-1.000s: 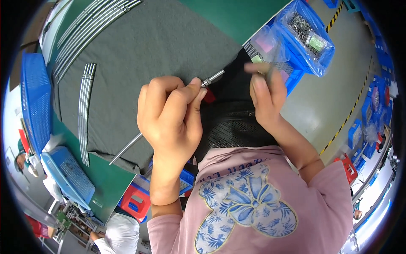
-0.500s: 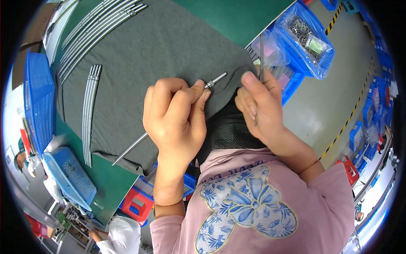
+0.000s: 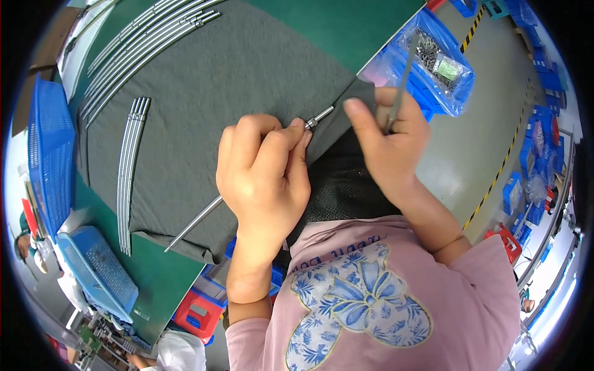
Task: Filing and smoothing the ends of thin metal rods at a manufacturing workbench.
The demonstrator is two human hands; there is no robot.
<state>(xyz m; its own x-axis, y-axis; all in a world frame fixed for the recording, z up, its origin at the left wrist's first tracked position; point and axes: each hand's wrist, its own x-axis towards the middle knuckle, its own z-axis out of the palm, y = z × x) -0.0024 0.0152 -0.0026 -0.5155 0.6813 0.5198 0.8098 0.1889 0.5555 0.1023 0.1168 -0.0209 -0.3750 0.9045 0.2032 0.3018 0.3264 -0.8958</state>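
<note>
My left hand [image 3: 266,170] is closed around a slim metal rod [image 3: 195,222], which slants across the dark grey cloth [image 3: 247,68]. Beyond my thumb and forefinger, a collar [image 3: 311,123] and a narrower tip stick out from the rod. My right hand [image 3: 399,145] is a short way to the right, its thumb lifted and its other fingers curled round a thin grey metal strip [image 3: 405,80]. That strip points up and away, blurred by motion; its lower end is hidden in my hand. It is apart from the rod.
More rods [image 3: 131,173] lie in a bundle at left, with several others [image 3: 148,49] at the far left. A blue bin [image 3: 455,105] of small metal parts stands at right. Blue baskets [image 3: 102,272] line the left edge. A person in white [image 3: 179,352] is at lower left.
My right hand has swung a little to the right and turned, and the thin strip now leans right. Its thumb has lifted off the strip. My left hand keeps its grip on the rod.
</note>
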